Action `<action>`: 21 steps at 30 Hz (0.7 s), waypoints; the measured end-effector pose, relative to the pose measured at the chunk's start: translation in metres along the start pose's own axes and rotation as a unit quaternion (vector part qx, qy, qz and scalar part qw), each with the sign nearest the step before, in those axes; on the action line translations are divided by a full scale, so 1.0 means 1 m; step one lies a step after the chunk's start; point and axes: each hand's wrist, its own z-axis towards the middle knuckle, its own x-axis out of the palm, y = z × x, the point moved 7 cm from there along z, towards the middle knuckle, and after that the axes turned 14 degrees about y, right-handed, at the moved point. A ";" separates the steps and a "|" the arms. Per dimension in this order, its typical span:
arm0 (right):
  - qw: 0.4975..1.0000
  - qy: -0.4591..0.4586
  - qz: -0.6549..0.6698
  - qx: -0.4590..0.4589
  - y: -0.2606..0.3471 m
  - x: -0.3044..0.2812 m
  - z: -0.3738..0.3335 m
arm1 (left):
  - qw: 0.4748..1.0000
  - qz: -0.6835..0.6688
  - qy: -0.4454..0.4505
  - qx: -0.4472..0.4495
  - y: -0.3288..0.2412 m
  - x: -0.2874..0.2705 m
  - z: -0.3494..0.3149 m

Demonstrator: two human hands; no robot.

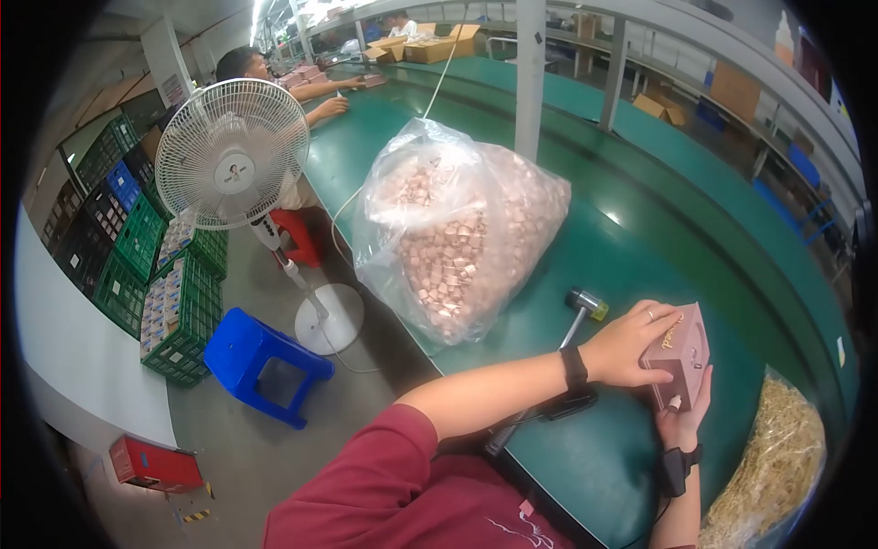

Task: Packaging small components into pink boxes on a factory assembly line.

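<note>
Both my hands are on a dusty-pink box (pixel 675 359) with gold lettering on one face, tilted above the green work surface. My left hand (pixel 629 346) wraps it from the left, thumb at the lower edge and fingers over the top. My right hand (pixel 688 414) grips it from below and the right side. A small pale pink piece (pixel 675 402) shows at the box's lower end; whether it is attached I cannot tell. Just left of my left hand lies a mallet (pixel 587 304) with a black and yellow head, its handle partly hidden beneath my forearm.
A big clear bag of small pink blocks (pixel 448 247) stands on the green table (pixel 585 247). At right sits a bag of straw-coloured shreds (pixel 773 457). Left of the table are a fan (pixel 233 169), a blue stool (pixel 261 361) and green crates (pixel 187 316). A co-worker's arm (pixel 320 90) reaches over the far end.
</note>
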 end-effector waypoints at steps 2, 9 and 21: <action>1.000 0.005 0.005 0.001 -0.001 -0.002 0.001 | 1.000 0.007 -0.002 0.006 0.000 0.000 0.000; 1.000 0.019 0.003 -0.001 0.000 -0.002 0.002 | 1.000 0.006 0.001 0.004 0.001 0.002 0.000; 0.999 0.037 0.008 0.002 0.000 0.001 0.003 | 1.000 0.012 0.004 -0.002 0.003 0.003 0.001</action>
